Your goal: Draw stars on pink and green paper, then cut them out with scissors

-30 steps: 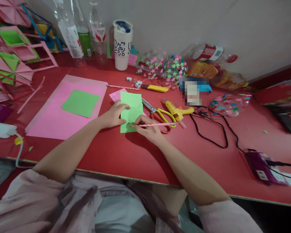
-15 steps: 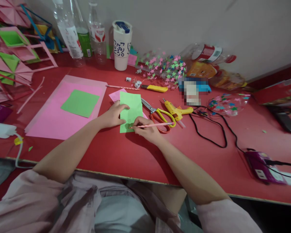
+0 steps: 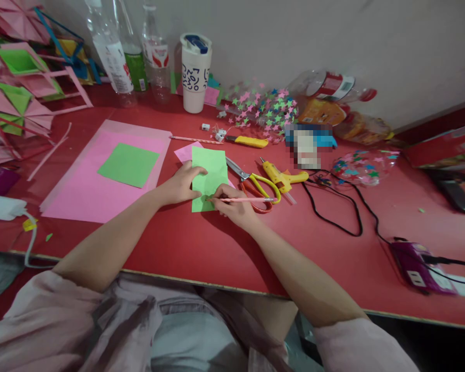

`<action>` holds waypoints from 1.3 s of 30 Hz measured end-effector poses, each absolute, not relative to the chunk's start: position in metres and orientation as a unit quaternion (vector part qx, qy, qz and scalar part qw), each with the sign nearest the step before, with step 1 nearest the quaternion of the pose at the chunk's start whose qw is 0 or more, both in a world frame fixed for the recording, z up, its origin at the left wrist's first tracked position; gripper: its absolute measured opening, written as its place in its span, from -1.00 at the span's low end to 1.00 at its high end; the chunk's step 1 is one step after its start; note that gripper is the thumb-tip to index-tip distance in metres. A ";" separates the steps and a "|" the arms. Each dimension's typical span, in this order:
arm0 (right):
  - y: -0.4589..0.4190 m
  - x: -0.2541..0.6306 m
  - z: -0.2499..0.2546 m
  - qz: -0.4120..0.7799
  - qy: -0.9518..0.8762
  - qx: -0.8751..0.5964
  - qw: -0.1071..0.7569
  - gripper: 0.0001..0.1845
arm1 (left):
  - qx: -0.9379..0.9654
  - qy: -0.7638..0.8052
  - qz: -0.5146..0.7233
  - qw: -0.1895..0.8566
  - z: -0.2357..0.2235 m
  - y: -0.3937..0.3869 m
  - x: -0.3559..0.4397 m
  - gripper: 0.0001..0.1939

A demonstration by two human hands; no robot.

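Observation:
A light green sheet of paper [image 3: 209,168] lies in front of me, partly over a piece of pink paper [image 3: 184,151]. My left hand [image 3: 181,185] rests at its left edge, thumb and fingers spread apart over the paper. Pinched in my right hand [image 3: 234,205] is a pink pencil [image 3: 251,199], its tip at the lower part of the green sheet. Just beyond that hand are scissors [image 3: 246,178] with red and yellow handles, partly behind the pencil. A yellow glue gun [image 3: 282,176] lies to their right.
Pink sheets [image 3: 77,199] bearing a green square [image 3: 128,165] lie left. A yellow utility knife [image 3: 251,141], white cup [image 3: 194,77] and several bottles stand or lie toward the wall. A black cable [image 3: 358,206] and purple power strip [image 3: 414,266] are right; paper crafts [image 3: 19,98] crowd the far left.
The pencil's tip has shifted slightly up on the green paper, and the pencil lies a little flatter. My left hand keeps its place.

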State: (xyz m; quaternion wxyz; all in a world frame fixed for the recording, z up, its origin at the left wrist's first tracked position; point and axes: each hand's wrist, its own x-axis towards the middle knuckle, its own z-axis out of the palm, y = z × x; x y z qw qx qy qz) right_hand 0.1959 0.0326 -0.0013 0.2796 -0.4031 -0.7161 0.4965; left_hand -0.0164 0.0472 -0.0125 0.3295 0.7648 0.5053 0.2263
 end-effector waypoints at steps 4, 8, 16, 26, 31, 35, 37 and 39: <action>0.033 0.195 -0.003 0.501 -0.705 -0.414 0.285 -0.83 | 0.763 0.506 0.226 0.331 -0.013 0.047 -0.016 -0.45; 0.033 0.195 -0.003 0.504 -0.700 -0.417 0.287 -0.83 | 0.761 0.510 0.222 0.334 -0.011 0.046 -0.015 -0.44; 0.033 0.195 -0.003 0.494 -0.711 -0.411 0.286 -0.84 | 0.762 0.513 0.214 0.333 -0.009 0.046 -0.015 -0.44; 0.038 0.196 -0.004 0.448 -0.748 -0.387 0.300 -0.85 | 0.765 0.511 0.219 0.325 -0.012 0.047 -0.016 -0.44; 0.039 0.196 -0.004 0.442 -0.753 -0.388 0.296 -0.85 | 0.763 0.515 0.212 0.329 -0.012 0.047 -0.016 -0.43; 0.039 0.197 -0.003 0.443 -0.755 -0.387 0.290 -0.85 | 0.767 0.510 0.213 0.326 -0.012 0.048 -0.016 -0.44; 0.039 0.197 -0.002 0.442 -0.755 -0.387 0.291 -0.85 | 0.767 0.510 0.215 0.326 -0.013 0.048 -0.017 -0.44; 0.040 0.196 -0.002 0.440 -0.755 -0.387 0.294 -0.85 | 0.767 0.509 0.216 0.326 -0.014 0.048 -0.017 -0.44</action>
